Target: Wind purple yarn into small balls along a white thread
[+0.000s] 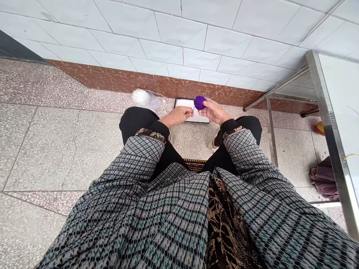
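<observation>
A small ball of purple yarn (199,102) is gripped in the fingers of my right hand (213,111), above a white board with a dark frame (183,103) on the floor. Just left of the ball, the thumb and forefinger of my left hand (178,115) are pinched together. A thin purple strand runs from the ball to that pinch. Beyond my left knee lies a ball of white yarn (141,97), partly in clear plastic, with loose white strands (165,106) trailing beside it toward the board.
A white-tiled wall (179,41) with a brown base strip stands close ahead. On the right is a metal-framed table (331,112), with dark purplish cloth (325,177) and a red and yellow item (320,128) near it. Part of a woven seat (194,164) shows between my legs.
</observation>
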`<action>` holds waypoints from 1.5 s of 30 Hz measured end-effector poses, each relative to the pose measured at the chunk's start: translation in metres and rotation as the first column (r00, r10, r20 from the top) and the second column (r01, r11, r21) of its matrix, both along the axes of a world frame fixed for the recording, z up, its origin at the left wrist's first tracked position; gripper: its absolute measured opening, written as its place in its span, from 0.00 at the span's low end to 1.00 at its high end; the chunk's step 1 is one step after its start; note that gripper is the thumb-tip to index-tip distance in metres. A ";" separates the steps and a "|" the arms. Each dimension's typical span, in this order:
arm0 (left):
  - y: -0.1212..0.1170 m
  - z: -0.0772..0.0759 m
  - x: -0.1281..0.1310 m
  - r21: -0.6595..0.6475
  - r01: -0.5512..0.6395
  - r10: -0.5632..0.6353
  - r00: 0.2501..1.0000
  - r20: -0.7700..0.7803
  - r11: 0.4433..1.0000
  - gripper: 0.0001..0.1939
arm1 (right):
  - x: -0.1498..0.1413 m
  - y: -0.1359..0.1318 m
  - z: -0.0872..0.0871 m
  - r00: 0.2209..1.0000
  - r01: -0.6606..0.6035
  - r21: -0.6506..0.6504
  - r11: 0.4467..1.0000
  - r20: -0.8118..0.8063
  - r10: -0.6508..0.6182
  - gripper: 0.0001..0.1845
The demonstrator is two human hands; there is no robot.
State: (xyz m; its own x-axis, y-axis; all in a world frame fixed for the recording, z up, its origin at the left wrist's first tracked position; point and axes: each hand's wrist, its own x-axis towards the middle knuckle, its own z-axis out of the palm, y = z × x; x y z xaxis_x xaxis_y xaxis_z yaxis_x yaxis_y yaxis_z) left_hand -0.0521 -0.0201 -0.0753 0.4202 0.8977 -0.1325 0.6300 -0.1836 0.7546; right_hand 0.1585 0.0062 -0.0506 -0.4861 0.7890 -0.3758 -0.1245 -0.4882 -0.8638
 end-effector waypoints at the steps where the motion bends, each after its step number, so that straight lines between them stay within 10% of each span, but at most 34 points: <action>1: -0.001 0.001 0.001 -0.020 0.058 -0.058 0.998 0.002 0.998 0.11 | -0.001 0.001 0.000 0.999 0.050 -0.004 0.999 0.019 -0.050 0.16; 6: -0.004 0.002 0.005 -0.043 0.264 -0.263 0.964 0.036 0.964 0.11 | -0.006 0.003 -0.010 0.930 0.106 0.073 0.992 0.346 -0.125 0.15; 11: -0.001 -0.002 0.003 0.030 0.216 -0.217 0.975 0.043 0.976 0.11 | -0.003 0.002 -0.017 0.782 -0.147 0.046 0.988 0.617 0.088 0.19; 21: 0.005 -0.009 -0.001 0.153 -0.062 0.060 0.998 0.019 0.986 0.10 | 0.008 -0.004 -0.003 0.827 -0.472 -0.106 0.875 0.289 0.482 0.15; 28: 0.002 -0.006 0.001 -0.014 0.038 -0.039 0.999 -0.005 0.999 0.10 | 0.006 0.001 0.004 0.999 -0.014 -0.002 1.000 -0.037 0.014 0.16; 33: -0.004 -0.002 0.008 -0.110 0.319 -0.309 0.946 0.097 0.941 0.09 | -0.001 0.003 -0.001 0.970 0.186 0.042 0.982 0.149 -0.190 0.13; 39: -0.005 0.005 0.007 -0.110 0.272 -0.262 0.960 0.098 0.956 0.11 | -0.003 0.003 -0.020 0.824 -0.051 0.100 0.994 0.566 -0.015 0.19; 45: 0.001 0.001 -0.002 0.063 -0.005 0.000 0.996 0.085 0.998 0.11 | 0.002 -0.003 -0.009 0.822 -0.320 -0.091 0.943 0.468 0.325 0.16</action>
State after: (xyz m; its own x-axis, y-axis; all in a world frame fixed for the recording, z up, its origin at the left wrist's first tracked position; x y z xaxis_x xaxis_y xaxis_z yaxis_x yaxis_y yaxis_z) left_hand -0.0537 -0.0192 -0.0743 0.4255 0.9041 -0.0392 0.5648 -0.2315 0.7921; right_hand 0.1603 0.0030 -0.0592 -0.4751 0.6143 -0.6301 0.4612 -0.4360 -0.7728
